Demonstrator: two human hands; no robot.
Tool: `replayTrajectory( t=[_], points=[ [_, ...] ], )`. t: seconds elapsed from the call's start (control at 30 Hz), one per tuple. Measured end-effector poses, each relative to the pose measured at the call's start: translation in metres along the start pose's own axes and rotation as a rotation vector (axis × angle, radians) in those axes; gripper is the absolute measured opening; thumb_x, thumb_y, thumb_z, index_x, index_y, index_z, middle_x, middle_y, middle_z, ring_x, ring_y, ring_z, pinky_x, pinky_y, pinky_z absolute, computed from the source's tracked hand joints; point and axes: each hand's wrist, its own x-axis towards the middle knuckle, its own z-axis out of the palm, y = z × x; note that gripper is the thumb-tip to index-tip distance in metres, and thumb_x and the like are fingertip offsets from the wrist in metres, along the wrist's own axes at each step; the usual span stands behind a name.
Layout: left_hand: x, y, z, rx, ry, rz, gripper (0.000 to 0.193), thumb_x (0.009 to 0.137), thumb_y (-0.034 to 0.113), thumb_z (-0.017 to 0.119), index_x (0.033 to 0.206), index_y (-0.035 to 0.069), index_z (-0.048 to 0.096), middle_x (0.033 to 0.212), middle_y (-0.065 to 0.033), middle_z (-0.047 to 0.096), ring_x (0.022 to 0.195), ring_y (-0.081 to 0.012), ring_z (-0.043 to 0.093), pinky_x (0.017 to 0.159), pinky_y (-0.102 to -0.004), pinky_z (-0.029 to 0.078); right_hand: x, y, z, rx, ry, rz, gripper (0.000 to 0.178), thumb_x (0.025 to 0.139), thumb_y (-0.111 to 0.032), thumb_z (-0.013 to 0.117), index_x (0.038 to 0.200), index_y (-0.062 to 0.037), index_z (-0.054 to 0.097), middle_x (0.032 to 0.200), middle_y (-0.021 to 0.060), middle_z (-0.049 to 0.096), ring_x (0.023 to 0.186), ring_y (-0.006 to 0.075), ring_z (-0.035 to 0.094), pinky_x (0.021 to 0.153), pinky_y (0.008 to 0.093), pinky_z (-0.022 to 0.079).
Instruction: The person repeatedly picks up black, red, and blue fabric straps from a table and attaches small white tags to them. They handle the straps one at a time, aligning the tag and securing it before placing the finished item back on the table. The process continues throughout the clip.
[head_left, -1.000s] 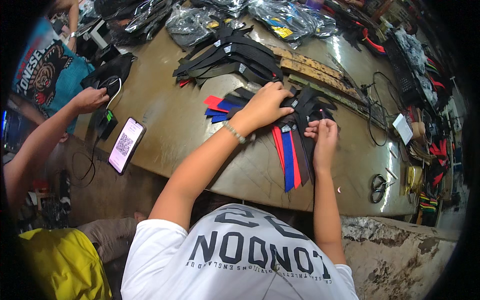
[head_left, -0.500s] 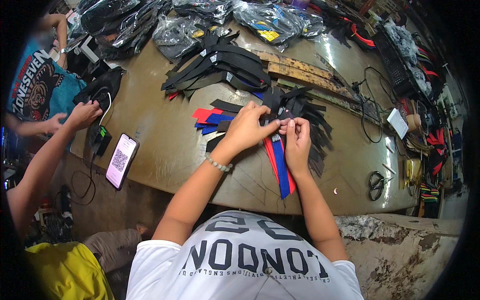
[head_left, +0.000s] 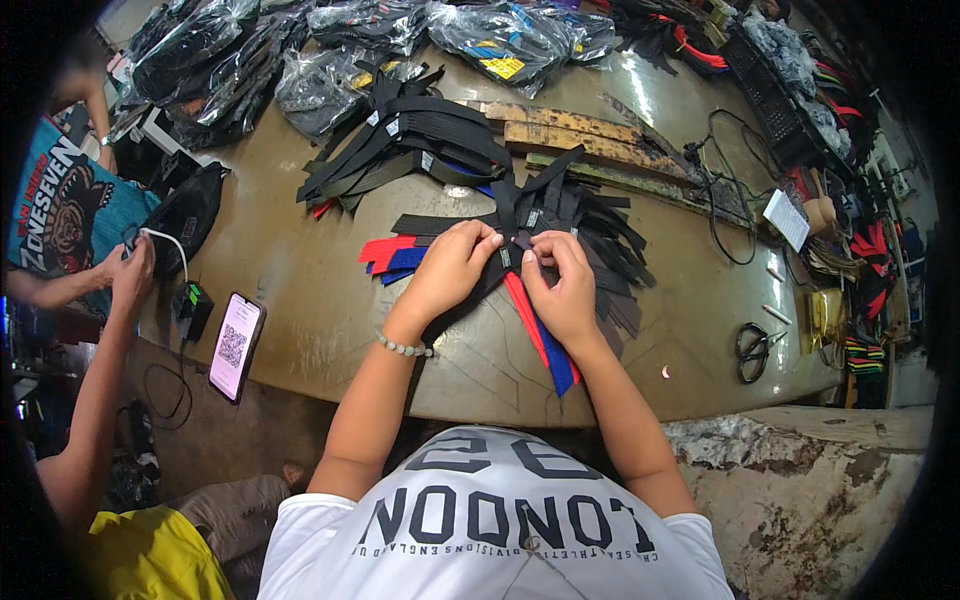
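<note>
while the person's two forearms reach in from the near edge, both hands meet over a fan of black straps [head_left: 600, 215] near the middle of the table [head_left: 460, 375]. the right hand [head_left: 565, 292] has its thumb and forefinger closed on a small dark strip [head_left: 521, 243], which lies between the two hands. the left hand [head_left: 455, 265], just left of it, has its fingers bent with the tips at the same bunch; whether they grip anything cannot be told. a bead bracelet [head_left: 404, 347] circles the left wrist.

red straps [head_left: 378, 248] and blue straps [head_left: 405, 260] poke out left of the left hand, and more of both colours hang toward the near side, below the right hand. farther off, slightly left, lies a pile of black straps [head_left: 440, 112] with small pale labels. wooden boards [head_left: 590, 142] stretch to its right, and clear plastic bags [head_left: 500, 45] crowd the far edge.

on the right are scissors [head_left: 752, 353] and a white card [head_left: 787, 220]. on the left, a phone [head_left: 237, 348] sits near the table's edge, and a co-worker's hand [head_left: 136, 268] is beside a white cable [head_left: 170, 238].
</note>
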Motion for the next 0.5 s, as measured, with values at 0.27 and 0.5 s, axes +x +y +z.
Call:
replayTrajectory(
  t=[0.27,0.5],
  points=[
    [-0.002,0.002,-0.003,-0.033,-0.014,-0.059,0.028,0.092,0.023,0.055,0.089,-0.004,0.059,0.087,-0.0199,0.062,0.084,-0.0347,0.059,0.077,-0.04,0.045,-0.002,-0.007,0.001,-0.127,-0.012,-0.009,0.011,0.078,-0.011,0.065,0.077,-0.0021,0.058,0.096,0.0104,0.059,0.085,0.0248,0.06,0.073,0.0344,0.05],
    [0.001,-0.01,0.0,-0.16,0.07,-0.119,0.031,0.095,0.025,0.052,0.09,-0.005,0.057,0.082,-0.0177,0.064,0.077,-0.0299,0.062,0.072,-0.0382,0.048,0.0,-0.003,0.004,0.068,0.039,0.109,0.012,0.087,-0.011,0.06,0.086,0.001,0.057,0.092,0.0125,0.06,0.081,0.0228,0.061,0.073,0.0326,0.052]
  ],
)
